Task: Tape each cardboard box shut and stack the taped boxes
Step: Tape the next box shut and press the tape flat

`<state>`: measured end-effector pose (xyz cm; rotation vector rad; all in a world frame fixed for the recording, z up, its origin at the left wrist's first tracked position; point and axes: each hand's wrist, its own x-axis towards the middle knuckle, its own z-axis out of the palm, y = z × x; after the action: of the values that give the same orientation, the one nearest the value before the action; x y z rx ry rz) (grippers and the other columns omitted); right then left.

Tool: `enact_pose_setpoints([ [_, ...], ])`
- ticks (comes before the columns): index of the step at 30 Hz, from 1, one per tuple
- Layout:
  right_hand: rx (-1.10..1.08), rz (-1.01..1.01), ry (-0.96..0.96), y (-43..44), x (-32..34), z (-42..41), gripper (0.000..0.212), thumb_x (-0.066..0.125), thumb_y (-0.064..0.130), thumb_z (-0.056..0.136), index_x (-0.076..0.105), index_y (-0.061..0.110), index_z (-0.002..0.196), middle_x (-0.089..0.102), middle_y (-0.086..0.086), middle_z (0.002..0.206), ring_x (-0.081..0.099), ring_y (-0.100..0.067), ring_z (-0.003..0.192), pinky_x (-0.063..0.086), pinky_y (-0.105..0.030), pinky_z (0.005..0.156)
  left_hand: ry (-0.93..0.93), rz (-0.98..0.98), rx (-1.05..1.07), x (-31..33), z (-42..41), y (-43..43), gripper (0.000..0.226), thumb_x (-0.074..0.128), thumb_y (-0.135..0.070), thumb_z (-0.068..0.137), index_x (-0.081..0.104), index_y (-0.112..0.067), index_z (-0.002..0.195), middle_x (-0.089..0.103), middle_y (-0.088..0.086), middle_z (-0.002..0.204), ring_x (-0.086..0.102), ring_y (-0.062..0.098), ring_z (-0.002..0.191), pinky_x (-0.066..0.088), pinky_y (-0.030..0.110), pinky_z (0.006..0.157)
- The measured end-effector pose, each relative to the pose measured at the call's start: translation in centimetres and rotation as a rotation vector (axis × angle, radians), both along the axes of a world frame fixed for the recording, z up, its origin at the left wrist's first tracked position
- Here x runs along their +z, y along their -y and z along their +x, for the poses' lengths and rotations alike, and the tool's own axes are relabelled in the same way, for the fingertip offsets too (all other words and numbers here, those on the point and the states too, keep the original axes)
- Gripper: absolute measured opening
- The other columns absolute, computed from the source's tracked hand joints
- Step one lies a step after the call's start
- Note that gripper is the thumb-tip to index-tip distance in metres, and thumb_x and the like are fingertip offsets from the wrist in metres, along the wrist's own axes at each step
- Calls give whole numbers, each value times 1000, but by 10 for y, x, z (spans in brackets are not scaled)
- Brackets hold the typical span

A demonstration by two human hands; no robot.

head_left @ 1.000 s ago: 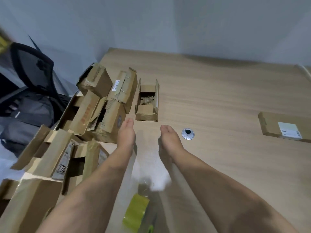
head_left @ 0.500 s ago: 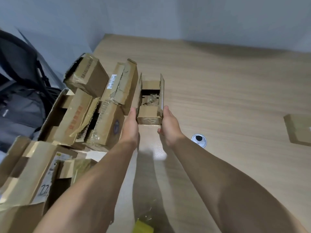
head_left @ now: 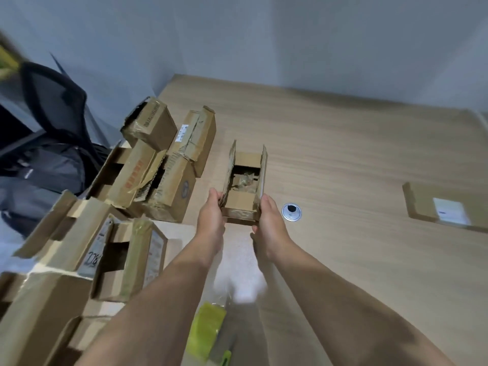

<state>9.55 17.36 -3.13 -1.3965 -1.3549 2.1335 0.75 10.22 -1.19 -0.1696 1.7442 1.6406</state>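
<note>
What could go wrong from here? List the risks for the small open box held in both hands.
1. The left hand and right hand grip only the near end of the small open box; its upright flaps may bend or tear if pulled.
2. Crumpled filling lies loose inside; tilting might spill it.
3. The leaning box pile stands close beside the left hand; a sideways move could topple it.

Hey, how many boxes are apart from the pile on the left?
2. An open box held between the left hand and right hand in the middle, and a flat box with a white label at the right edge. Others may hide behind the pile.
</note>
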Motion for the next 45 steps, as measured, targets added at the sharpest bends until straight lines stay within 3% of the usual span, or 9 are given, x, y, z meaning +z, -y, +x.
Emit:
enact_pose_setpoints([
  [6,-14,30,46,33,30,73,51,33,61,88,53,39,130,60,6,135,55,-20,125,41,-41,101,20,-21,-14,32,77,36,42,33,-47,107,65,-26,90,71,-8,80,65,7,77,47,31,85],
  [16,-29,88,155,76,43,205,28,32,48,103,53,30,98,64,-5,102,64,-26,95,54,-44,89,32,-50,-60,42,207,96,37,32,-44,107,64,-27,98,66,-14,86,60,4,77,43,34,87],
  [19,-18,79,179,86,39,236,29,30,45,106,51,26,102,62,-5,102,63,-24,95,55,-40,81,41,-61,-81,36,239,111,40,31,-44,108,65,-25,96,67,-13,82,61,4,77,43,36,91],
  [22,-3,58,187,99,32,266,30,34,50,102,54,28,109,64,-4,106,65,-25,97,59,-46,86,27,-79,-105,28,264,124,41,32,-43,107,65,-23,95,67,-9,83,60,7,76,43,31,77],
  [27,20,25,174,117,22,302,35,37,51,101,60,31,118,67,-1,114,66,-22,102,60,-47,87,30,-150,-176,14,292,144,45,35,-46,104,63,-12,110,65,3,102,59,14,84,44,31,70],
  [34,88,35,174,133,16,337,34,33,40,109,57,21,123,68,-5,111,69,-20,96,55,-23,53,39,-192,-192,-5,319,163,48,34,-49,105,65,-12,113,68,12,114,59,20,91,45,34,75],
  [38,124,57,199,135,12,342,32,33,39,109,55,22,125,66,-4,111,67,-19,95,54,-23,55,16,-235,-224,-9,327,169,45,35,-48,103,62,-12,109,65,15,108,57,22,88,44,38,75],
  [42,183,112,262,136,7,342,35,35,43,106,55,21,125,66,-6,105,66,-23,88,54,-32,61,-33,-291,-279,-14,324,176,40,33,-46,104,62,-19,101,66,7,112,61,24,98,49,45,96],
  [45,169,129,277,131,4,339,35,35,43,106,53,21,127,66,-5,105,67,-24,90,58,-35,64,23,-271,-279,-11,320,178,45,32,-49,105,67,-21,106,70,7,110,63,25,103,50,41,90],
])
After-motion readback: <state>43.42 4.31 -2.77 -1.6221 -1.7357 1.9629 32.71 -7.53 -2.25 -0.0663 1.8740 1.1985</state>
